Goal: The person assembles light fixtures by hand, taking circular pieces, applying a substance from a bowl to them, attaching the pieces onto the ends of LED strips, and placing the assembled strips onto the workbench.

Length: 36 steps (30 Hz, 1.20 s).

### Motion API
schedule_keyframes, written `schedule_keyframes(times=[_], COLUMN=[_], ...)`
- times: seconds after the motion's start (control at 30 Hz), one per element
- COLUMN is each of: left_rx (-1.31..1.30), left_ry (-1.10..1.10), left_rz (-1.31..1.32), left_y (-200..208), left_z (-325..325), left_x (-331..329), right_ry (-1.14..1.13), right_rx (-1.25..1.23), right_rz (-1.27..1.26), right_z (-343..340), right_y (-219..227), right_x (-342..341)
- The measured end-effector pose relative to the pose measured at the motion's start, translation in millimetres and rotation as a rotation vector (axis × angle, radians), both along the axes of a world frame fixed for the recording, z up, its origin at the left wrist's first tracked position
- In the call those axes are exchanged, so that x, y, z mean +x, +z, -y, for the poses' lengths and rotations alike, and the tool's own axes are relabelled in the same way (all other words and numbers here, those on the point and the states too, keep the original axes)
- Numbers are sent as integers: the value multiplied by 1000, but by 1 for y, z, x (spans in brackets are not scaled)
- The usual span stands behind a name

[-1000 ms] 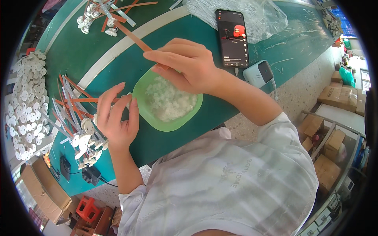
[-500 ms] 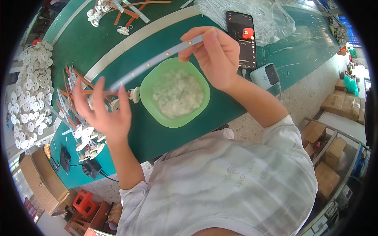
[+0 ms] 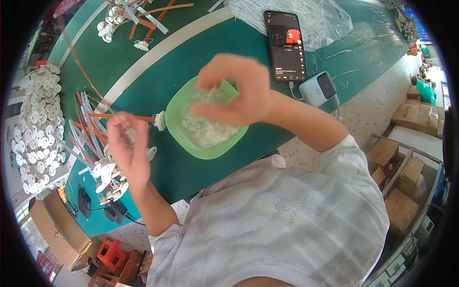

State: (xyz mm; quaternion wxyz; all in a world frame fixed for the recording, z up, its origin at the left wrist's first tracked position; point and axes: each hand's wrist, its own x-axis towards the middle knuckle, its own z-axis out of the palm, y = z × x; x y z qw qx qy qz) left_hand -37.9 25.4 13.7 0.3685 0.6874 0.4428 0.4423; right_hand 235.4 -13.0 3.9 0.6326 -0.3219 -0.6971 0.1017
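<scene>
- R hand (image 3: 236,91) is held over the green bowl (image 3: 191,143) at centre; fingers are curled down w/ thumb and forefinger brought close together. Motion blur is heavy, so whether a piece is pinched can't be told.
- Bowl is seen resting on the green table (image 3: 344,52), filled w/ small white plastic pieces (image 3: 208,131); approx. half of it is covered by the R hand.
- L hand (image 3: 126,148) is raised at approx. 9 o'clock of the bowl, fingers closed round a long thin strip (image 3: 83,71) which runs up toward 11 o'clock; strip is blurred, colour is hard to tell.
- A small white disc part (image 3: 160,120) is seen just beside the bowl's rim at 9 o'clock, on the end of an orange strip.
- A pile of orange and grey strips w/ white discs (image 3: 91,138) is spread under and beside the L hand.
- Loose white discs (image 3: 33,129) are heaped further out at 9 o'clock, near table edge.
- A phone (image 3: 285,45), screen lit, is laid at 1 o'clock of the bowl; a small white power bank (image 3: 319,88) is set near it at 2 o'clock, cable attached.
- Clear plastic bag (image 3: 311,19) is bunched at 12–1 o'clock, touching the phone's far end.
</scene>
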Motion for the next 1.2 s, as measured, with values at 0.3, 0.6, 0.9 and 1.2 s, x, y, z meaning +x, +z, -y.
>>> schedule_keyframes(times=[0.3,0.6,0.9,1.2], left_rx=[-245,424,639,642], left_ry=[-455,-436,-385,-390], left_rz=[268,-228,-394,-418], left_y=[19,14,8,8], left_z=[36,30,26,28], left_x=[37,43,46,47], right_ry=[2,53,95,96], right_rx=[297,227,54,71], right_rz=[331,166,180,250], right_z=[4,1,5,7], right_y=[-13,-14,-13,-14], right_x=[-35,-25,-25,-23])
